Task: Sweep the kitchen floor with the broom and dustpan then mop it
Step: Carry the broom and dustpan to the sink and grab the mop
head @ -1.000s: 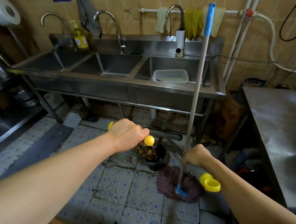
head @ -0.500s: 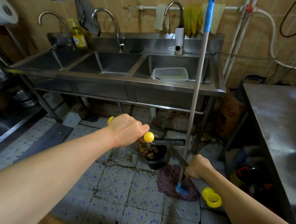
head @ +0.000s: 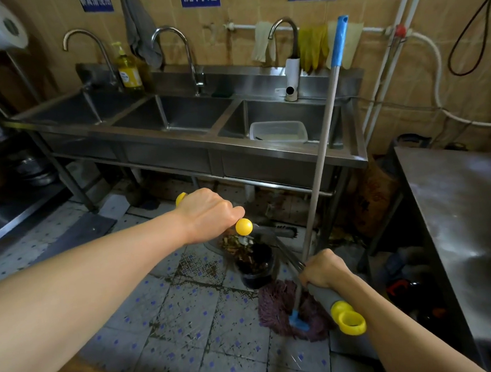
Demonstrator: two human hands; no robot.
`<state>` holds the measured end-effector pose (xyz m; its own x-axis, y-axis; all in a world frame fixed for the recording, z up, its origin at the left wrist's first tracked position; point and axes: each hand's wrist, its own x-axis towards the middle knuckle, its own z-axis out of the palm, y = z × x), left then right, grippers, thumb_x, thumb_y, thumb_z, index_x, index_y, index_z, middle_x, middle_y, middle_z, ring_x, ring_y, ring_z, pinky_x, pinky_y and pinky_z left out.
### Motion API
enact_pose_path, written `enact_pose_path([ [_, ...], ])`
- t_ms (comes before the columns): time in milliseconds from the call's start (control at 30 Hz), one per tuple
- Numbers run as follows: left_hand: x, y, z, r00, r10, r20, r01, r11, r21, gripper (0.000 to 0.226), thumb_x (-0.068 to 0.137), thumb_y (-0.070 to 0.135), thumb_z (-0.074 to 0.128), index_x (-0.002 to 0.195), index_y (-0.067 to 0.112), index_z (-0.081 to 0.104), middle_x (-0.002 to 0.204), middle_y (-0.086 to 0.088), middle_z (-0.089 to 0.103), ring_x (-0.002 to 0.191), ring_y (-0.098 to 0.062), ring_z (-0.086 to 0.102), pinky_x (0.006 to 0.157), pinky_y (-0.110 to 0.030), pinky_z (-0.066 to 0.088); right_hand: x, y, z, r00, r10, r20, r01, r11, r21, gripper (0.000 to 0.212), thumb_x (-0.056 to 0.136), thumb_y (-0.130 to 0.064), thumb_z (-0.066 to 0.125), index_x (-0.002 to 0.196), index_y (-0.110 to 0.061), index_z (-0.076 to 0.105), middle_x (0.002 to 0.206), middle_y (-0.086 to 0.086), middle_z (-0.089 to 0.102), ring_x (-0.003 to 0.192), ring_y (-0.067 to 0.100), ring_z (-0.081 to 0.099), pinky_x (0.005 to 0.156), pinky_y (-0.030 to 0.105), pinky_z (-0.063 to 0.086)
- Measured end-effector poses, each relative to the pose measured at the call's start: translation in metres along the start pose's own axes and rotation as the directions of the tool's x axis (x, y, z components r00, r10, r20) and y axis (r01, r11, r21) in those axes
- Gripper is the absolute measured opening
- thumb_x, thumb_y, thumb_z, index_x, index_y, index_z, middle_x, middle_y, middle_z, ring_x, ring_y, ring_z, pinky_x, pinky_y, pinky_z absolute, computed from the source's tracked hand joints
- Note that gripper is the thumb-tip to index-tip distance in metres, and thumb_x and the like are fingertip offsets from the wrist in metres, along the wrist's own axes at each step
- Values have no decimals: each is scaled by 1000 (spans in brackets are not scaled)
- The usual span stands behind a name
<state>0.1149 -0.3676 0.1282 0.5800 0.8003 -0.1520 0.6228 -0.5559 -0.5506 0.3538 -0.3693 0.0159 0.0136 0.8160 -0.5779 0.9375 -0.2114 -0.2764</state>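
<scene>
Left hand [head: 208, 214] is clamped around a yellow-tipped handle [head: 243, 226], which crosses the fist with one yellow end showing at each side. Right hand [head: 321, 269] grips the grey broom handle [head: 330, 297], which ends in a yellow loop [head: 351, 320]. The dustpan [head: 254, 262], loaded with debris, sits on the tiled floor [head: 172, 321] between the hands, just ahead of the sink [head: 265, 152] front edge.

The mop [head: 288, 310] stands with its head on the floor under the right hand; its pole [head: 321, 151] leans against the sink rim.

Open floor lies at left and near centre. A steel table [head: 458, 214] bounds the right side; shelving [head: 13, 208] bounds the left.

Count: three basins, three taps, one mop, one tub [head: 278, 131] in the right basin.
</scene>
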Motion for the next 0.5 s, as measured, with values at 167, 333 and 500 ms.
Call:
enact_pose_path([
  [167,5,1,5,1000,11,21,-11,1000,-4,23,91,3,39,109,10,52,88,-7,65,72,-30,62,43,-26,16,11,-14,16,999,-29,-17,30,998,54,37,80,-35,64,108,-12,68,99,1,59,89,16,57,52,19,40],
  [333,5,-1,6,1000,5,28,-5,1000,-9,25,92,3,36,111,11,49,92,-7,64,76,-30,61,45,-27,19,17,-6,38,1000,4,-5,-4,983,182,35,80,-20,65,113,-7,64,101,7,62,97,23,61,68,22,44],
  [500,6,1,8,1000,5,28,-4,999,-40,26,90,1,37,110,11,50,90,-6,64,76,-30,61,51,-30,28,14,5,39,998,58,25,-62,985,158,40,79,-21,66,116,-6,63,116,11,63,110,25,61,78,25,48],
])
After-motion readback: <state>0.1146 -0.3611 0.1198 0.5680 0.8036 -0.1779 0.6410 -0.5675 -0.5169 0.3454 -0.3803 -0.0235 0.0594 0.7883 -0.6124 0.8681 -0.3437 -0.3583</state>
